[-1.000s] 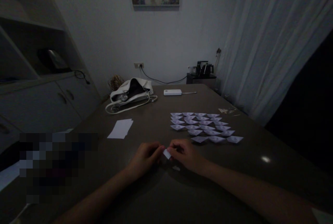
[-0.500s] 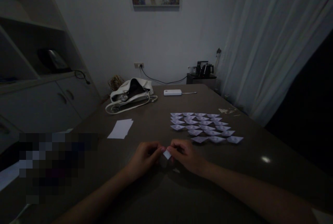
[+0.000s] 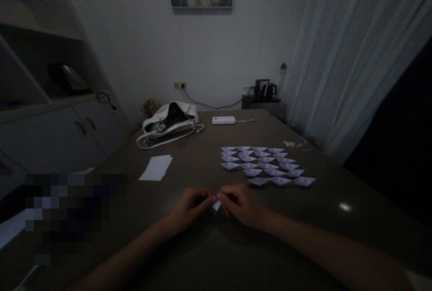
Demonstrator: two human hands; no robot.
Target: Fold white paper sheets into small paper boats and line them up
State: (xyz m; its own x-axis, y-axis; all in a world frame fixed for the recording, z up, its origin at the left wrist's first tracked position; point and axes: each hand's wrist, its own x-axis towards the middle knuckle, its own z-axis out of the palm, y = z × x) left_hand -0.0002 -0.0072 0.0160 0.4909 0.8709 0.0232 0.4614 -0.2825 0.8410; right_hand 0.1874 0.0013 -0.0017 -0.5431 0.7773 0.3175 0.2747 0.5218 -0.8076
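Note:
Between my two hands is a small folded piece of white paper, mostly covered by the fingers. My left hand pinches its left side with thumb and fingertips. From the right, my right hand pinches the other side, its thumb close to the left thumb. Rows of small white paper boats stand on the table just beyond my right hand. A short stack of white paper sheets lies past my left hand.
On the brown table a white handbag lies at the far left. A white power bank with a short cable lies at the far end. Paper scraps are near the right edge. A blurred-out patch covers the near left.
Both hands have drawn slightly closer together and a little nearer to me, so less of the folded paper shows. The boats and the sheets have stayed in place.

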